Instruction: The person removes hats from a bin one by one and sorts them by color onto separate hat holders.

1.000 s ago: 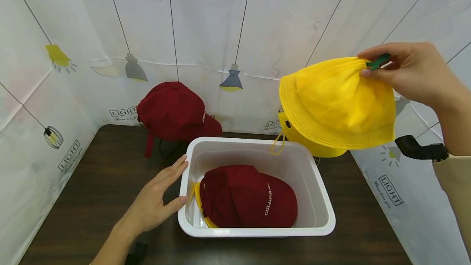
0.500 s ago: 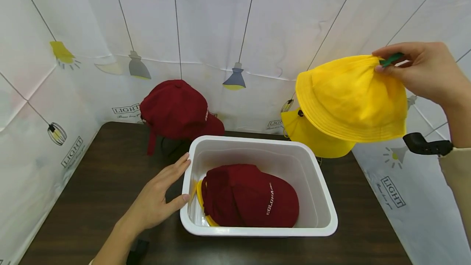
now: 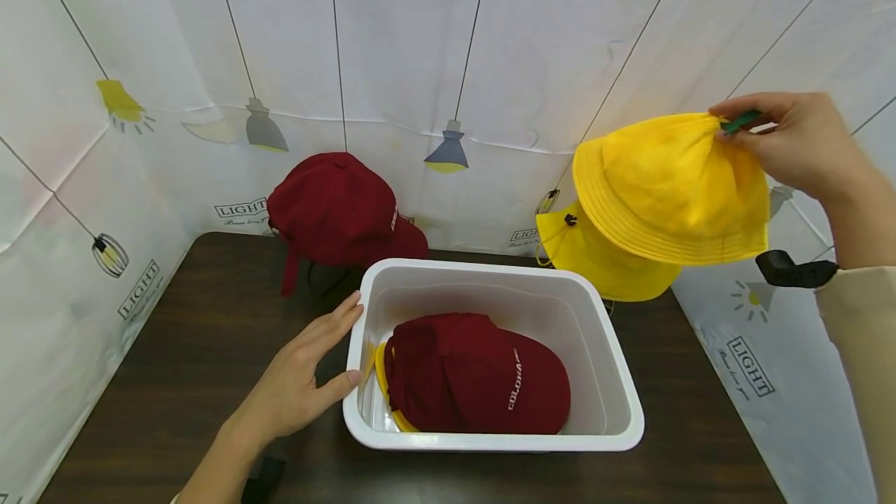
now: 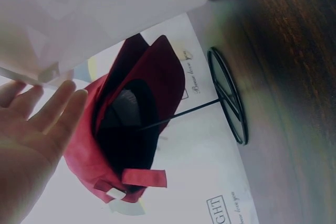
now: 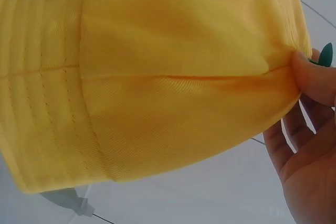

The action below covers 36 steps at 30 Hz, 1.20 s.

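My right hand [image 3: 805, 142] pinches the crown of a yellow bucket hat [image 3: 672, 185] by its tip, next to a small green leaf [image 3: 740, 122]. In the right wrist view, thumb and fingers gather the cloth at the crown. Just below it, partly covered, is a second yellow hat [image 3: 616, 271] with a black cord toggle. My left hand [image 3: 297, 383] rests on the left rim of a white plastic bin [image 3: 609, 364], fingers extended. Inside the bin lies a red baseball cap [image 3: 476, 376] with white lettering, over a yellow edge [image 3: 381, 372].
Behind the bin at left, a red baseball cap [image 3: 332, 208] sits on a wire stand [image 4: 228, 98]; two brims show in the left wrist view. The dark wooden table [image 3: 161, 379] ends in front of a white sheet [image 3: 392, 37] printed with lamps.
My right hand has carried the yellow bucket hat to the right, then slightly down, uncovering more of the yellow hat below. The left hand stays on the bin rim.
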Each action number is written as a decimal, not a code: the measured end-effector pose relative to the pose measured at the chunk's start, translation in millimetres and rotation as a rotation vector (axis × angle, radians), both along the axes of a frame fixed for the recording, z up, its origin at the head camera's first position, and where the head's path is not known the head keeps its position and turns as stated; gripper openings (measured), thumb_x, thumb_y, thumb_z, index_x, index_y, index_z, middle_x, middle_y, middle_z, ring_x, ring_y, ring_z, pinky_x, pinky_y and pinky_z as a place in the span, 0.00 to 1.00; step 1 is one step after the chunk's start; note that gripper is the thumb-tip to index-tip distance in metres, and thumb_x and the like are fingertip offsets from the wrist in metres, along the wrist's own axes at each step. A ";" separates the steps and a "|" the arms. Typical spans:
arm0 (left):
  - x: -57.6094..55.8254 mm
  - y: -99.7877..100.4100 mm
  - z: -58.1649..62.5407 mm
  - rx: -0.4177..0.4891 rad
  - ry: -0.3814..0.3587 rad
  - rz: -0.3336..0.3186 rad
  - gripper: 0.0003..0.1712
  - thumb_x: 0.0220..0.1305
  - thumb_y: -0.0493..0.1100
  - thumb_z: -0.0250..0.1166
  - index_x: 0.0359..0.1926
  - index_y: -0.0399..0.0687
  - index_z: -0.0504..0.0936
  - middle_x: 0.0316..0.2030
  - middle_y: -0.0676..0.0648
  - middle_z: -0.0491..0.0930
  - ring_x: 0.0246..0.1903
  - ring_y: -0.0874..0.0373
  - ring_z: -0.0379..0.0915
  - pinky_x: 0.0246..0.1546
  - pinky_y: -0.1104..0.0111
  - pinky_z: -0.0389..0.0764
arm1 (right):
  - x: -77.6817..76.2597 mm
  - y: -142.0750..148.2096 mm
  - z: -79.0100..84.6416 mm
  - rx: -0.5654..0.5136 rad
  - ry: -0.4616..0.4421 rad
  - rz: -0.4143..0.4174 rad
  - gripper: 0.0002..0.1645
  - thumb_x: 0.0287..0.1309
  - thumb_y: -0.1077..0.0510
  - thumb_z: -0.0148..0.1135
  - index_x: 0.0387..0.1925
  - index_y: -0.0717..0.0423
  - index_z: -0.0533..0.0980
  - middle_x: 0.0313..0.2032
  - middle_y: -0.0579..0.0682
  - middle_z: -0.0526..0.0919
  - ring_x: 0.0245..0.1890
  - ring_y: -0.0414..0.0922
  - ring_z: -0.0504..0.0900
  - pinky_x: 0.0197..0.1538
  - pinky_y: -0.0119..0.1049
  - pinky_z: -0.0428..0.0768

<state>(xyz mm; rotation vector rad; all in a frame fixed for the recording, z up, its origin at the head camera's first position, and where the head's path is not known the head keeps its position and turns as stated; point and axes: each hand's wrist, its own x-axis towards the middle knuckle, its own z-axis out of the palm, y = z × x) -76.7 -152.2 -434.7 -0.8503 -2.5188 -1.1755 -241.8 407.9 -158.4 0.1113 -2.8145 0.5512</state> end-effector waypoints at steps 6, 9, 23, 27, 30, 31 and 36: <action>-0.2 -0.8 -2.2 0.006 0.003 0.000 0.46 0.64 0.45 0.71 0.81 0.52 0.64 0.80 0.51 0.58 0.73 0.53 0.64 0.64 0.40 0.74 | -9.0 6.9 -12.6 -0.013 -0.043 -0.008 0.22 0.76 0.60 0.58 0.66 0.62 0.78 0.46 0.44 0.80 0.41 0.35 0.72 0.33 0.13 0.74; 0.0 -0.8 -2.6 0.004 0.011 0.004 0.46 0.64 0.45 0.72 0.80 0.52 0.64 0.80 0.50 0.59 0.73 0.53 0.64 0.64 0.42 0.75 | -13.2 10.1 -18.7 -0.019 -0.061 0.000 0.22 0.75 0.59 0.59 0.66 0.60 0.79 0.43 0.39 0.81 0.42 0.36 0.72 0.33 0.14 0.75; -1.8 -0.3 -1.8 0.018 -0.001 -0.007 0.46 0.63 0.46 0.71 0.80 0.52 0.64 0.80 0.50 0.59 0.73 0.51 0.65 0.63 0.40 0.75 | -24.7 15.9 -42.6 -0.001 -0.094 0.017 0.21 0.75 0.60 0.57 0.65 0.60 0.79 0.50 0.58 0.82 0.50 0.50 0.72 0.34 0.14 0.72; -1.4 -0.2 -1.1 0.022 -0.010 -0.009 0.46 0.64 0.46 0.71 0.81 0.52 0.64 0.80 0.50 0.58 0.73 0.52 0.65 0.64 0.40 0.75 | -26.3 17.1 -47.9 -0.012 -0.107 0.026 0.21 0.75 0.60 0.57 0.65 0.59 0.79 0.51 0.58 0.82 0.49 0.46 0.73 0.35 0.14 0.72; -1.5 0.2 -0.3 0.025 -0.016 -0.011 0.46 0.64 0.46 0.70 0.81 0.52 0.64 0.80 0.50 0.58 0.73 0.52 0.65 0.63 0.41 0.75 | -27.6 17.7 -52.3 -0.022 -0.113 0.032 0.21 0.75 0.60 0.57 0.65 0.58 0.80 0.51 0.56 0.82 0.48 0.41 0.72 0.36 0.15 0.72; -1.6 0.2 -0.3 0.023 -0.017 -0.010 0.46 0.64 0.46 0.70 0.81 0.52 0.64 0.80 0.50 0.59 0.72 0.52 0.65 0.63 0.41 0.76 | -28.0 17.8 -54.0 -0.024 -0.114 0.034 0.21 0.75 0.60 0.57 0.65 0.58 0.80 0.51 0.57 0.82 0.48 0.42 0.73 0.36 0.15 0.72; -1.8 -0.2 -0.7 0.018 -0.017 -0.004 0.46 0.64 0.46 0.70 0.81 0.53 0.64 0.80 0.50 0.59 0.72 0.52 0.66 0.62 0.40 0.76 | -31.6 17.4 -64.4 -0.045 -0.126 0.048 0.22 0.76 0.61 0.56 0.66 0.60 0.78 0.60 0.64 0.78 0.54 0.54 0.73 0.36 0.14 0.71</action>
